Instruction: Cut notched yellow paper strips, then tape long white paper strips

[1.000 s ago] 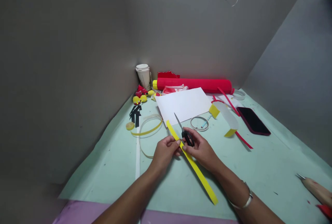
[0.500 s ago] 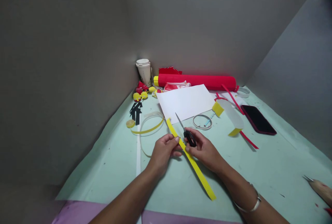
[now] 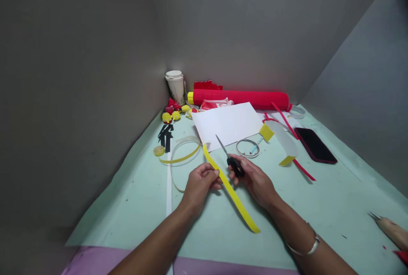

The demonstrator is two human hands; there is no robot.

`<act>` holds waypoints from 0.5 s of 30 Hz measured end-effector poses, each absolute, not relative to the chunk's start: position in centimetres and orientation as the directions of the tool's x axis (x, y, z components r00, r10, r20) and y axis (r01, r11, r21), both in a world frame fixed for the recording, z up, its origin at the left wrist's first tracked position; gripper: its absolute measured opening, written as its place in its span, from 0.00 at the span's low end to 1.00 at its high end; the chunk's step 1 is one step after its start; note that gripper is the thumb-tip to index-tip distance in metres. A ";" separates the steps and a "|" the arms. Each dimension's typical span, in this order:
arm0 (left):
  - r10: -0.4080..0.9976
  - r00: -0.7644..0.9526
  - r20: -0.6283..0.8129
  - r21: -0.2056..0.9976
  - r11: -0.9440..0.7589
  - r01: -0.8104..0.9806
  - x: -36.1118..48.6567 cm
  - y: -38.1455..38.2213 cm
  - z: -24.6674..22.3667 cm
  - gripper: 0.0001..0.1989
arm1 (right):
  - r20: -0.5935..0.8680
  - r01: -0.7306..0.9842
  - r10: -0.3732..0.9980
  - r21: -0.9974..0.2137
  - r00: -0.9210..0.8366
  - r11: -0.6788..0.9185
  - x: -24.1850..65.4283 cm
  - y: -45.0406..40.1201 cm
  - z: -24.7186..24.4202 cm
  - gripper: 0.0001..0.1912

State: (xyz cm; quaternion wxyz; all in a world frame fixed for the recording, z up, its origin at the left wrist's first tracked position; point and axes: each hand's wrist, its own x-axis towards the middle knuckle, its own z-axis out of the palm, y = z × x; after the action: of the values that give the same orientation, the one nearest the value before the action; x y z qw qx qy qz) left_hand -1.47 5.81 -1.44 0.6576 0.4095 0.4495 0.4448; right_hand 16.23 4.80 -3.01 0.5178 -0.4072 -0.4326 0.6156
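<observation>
My left hand (image 3: 201, 183) pinches a yellow corrugated paper strip (image 3: 235, 198) between thumb and fingers, nearer its far end. The strip slants from the upper left down toward the lower right, above the table. My right hand (image 3: 253, 179) is closed around the black handles of a pair of scissors (image 3: 235, 166). Their blades point up and away to the left, look closed, and stay apart from the strip. A white sheet of paper (image 3: 228, 123) lies just beyond both hands. Left of the strip rests a coiled pale and yellow strip (image 3: 186, 157).
A red roll (image 3: 242, 98) lies along the back wall beside a lidded white cup (image 3: 175, 87). Black strips (image 3: 166, 137) and a tape roll (image 3: 159, 151) sit on the left. At right are a phone (image 3: 315, 145), red strips (image 3: 304, 170) and a wooden-handled pointed tool (image 3: 390, 229).
My right hand has let go of the yellow strip and drawn slightly away to the right with the scissors. The strip's near end has risen a little.
</observation>
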 end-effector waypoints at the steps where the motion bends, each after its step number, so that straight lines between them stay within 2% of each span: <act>1: 0.969 0.154 -0.191 0.948 0.223 -0.228 -1.5 5.8 -1.2 0.10 | -0.061 -0.298 0.990 -0.949 -0.131 -0.098 16.3 4.9 -3.1 0.23; 4: 0.997 0.017 -0.081 0.966 0.083 -0.243 -1.8 5.6 -0.1 0.11 | -0.077 -0.289 0.986 -0.950 -0.146 -0.118 16.4 4.9 -3.0 0.22; 6: 0.998 -0.027 -0.059 0.963 0.050 -0.266 -2.2 5.6 0.7 0.12 | -0.083 -0.215 0.984 -0.970 -0.157 -0.116 16.3 4.7 -2.7 0.22; 9: 0.995 -0.025 -0.098 0.942 0.085 -0.324 -2.7 5.6 1.3 0.14 | -0.100 -0.086 0.975 -0.989 -0.197 -0.119 16.1 4.4 -2.1 0.24; 15: 0.979 -0.110 -0.172 0.917 0.118 -0.381 -3.5 6.1 0.5 0.17 | -0.166 -0.002 0.942 -0.985 -0.292 -0.174 15.7 4.0 -1.5 0.23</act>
State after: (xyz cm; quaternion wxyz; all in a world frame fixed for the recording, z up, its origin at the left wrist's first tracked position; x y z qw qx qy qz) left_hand -3.46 6.08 0.54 0.5846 0.3211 0.4660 0.5814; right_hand 15.72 4.04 -1.46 0.3830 -0.4552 -0.5162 0.6162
